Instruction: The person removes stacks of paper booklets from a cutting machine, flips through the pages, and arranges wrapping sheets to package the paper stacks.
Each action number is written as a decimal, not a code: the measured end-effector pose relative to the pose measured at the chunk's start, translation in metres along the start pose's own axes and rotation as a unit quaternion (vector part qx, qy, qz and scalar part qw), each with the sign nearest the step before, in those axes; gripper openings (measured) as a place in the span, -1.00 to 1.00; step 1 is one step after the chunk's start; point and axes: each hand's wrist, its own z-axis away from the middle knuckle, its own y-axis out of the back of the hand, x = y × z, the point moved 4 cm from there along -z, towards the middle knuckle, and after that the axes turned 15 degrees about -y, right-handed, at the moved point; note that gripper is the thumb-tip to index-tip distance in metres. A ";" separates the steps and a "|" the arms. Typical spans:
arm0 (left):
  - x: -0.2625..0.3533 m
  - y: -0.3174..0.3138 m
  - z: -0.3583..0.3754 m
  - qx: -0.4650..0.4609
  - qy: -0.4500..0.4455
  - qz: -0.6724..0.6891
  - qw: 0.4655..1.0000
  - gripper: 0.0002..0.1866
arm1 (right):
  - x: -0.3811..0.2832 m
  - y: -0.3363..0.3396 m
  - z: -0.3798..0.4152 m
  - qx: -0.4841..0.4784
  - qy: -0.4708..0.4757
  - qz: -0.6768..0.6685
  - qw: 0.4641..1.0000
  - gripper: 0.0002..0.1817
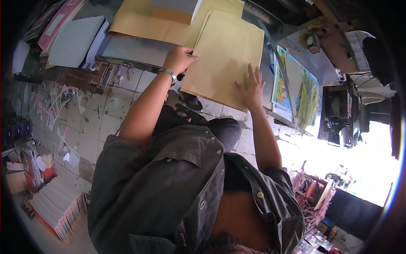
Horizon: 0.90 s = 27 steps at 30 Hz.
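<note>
A stack of tan paper sheets [230, 46] lies at the table's front, its near edge jutting past the tabletop. My left hand [179, 60], with a metal band on the wrist, pinches the left edge of the sheets; the thumb is on top and the other fingers are curled, partly hidden. On the right side of the stack rests my right hand [252, 88], open and flat with fingers spread. Behind the stack, another brown sheet [139, 23] lies on the metal tabletop [131, 51], bearing a grey-topped block of paper [173, 10].
White booklets [78, 42] and a pink-covered stack [59, 25] stand at left. To the right are a blue pen [270, 55], a colourful printed sheet [282, 86] and yellowish strips [307, 101]. Paper scraps [63, 101] litter the tiled floor; a stack of papers [57, 207] sits lower left.
</note>
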 end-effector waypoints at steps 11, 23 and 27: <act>-0.012 -0.002 -0.013 0.004 -0.004 0.035 0.999 -0.38 | 0.000 0.008 -0.012 0.000 0.008 -0.084 0.996 0.07; -0.018 -0.006 -0.033 0.054 -0.061 -0.045 0.996 -0.37 | -0.073 -0.009 -0.005 0.000 0.107 0.142 0.984 0.02; -0.027 -0.005 -0.034 0.067 -0.074 -0.020 0.995 -0.40 | -0.076 -0.015 -0.004 -0.014 0.108 0.147 0.983 0.02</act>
